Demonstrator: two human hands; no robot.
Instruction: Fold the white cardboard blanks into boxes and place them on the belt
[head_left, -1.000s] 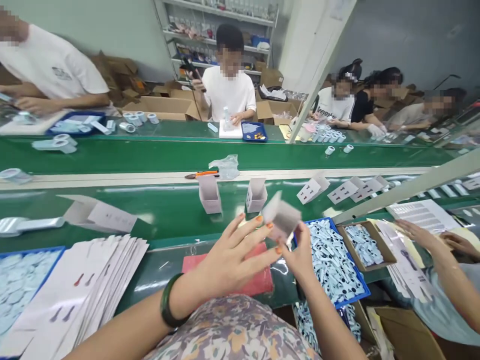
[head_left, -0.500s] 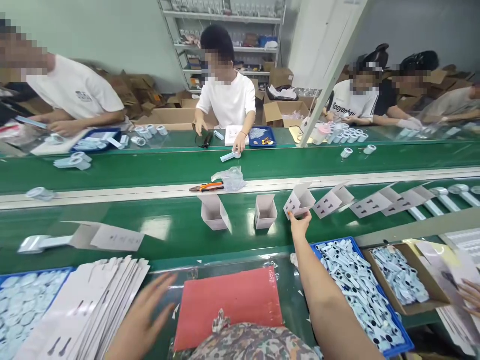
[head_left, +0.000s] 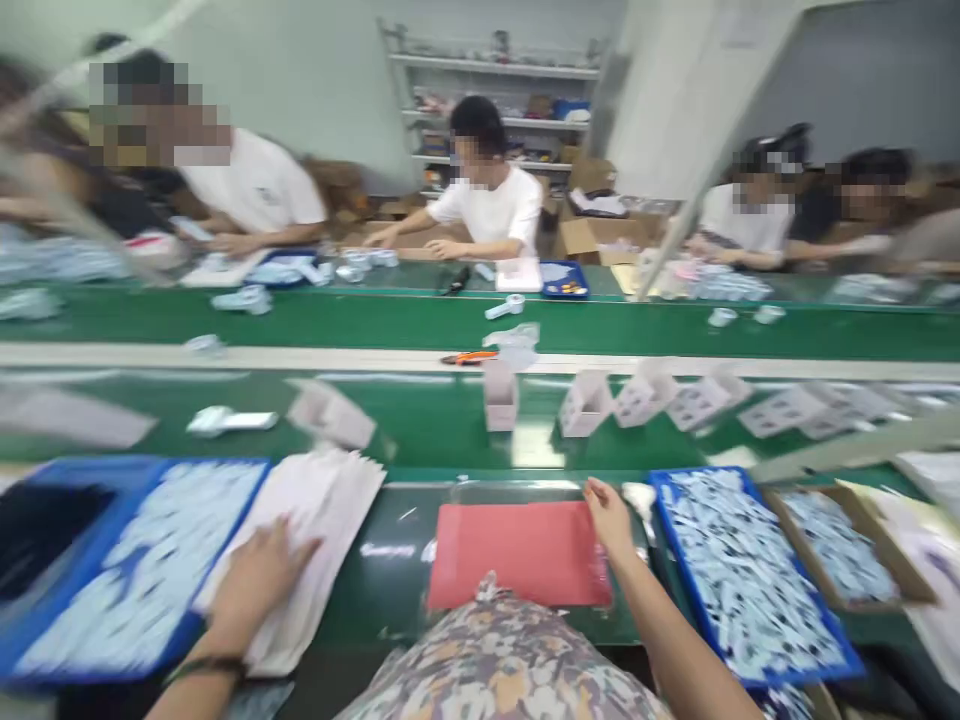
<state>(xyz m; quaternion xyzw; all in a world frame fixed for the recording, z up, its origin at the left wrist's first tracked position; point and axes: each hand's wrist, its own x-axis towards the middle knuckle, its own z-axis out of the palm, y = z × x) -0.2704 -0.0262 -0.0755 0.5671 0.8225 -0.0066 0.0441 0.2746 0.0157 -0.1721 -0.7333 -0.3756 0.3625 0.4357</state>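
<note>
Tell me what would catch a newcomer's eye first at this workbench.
Probably the flat red rectangular mat at the centre of the near bench, with the right hand at its far right corner. To the left, the left hand lies on a fanned stack of flat white card sleeves. Beyond runs the long green conveyor belt, carrying small folded white cartons.

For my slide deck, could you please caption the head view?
Left hand on stack of flat cartons, right hand at red mat edge.

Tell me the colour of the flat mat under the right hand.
Red mat, seen in the head view, with the right hand at its corner.
</note>
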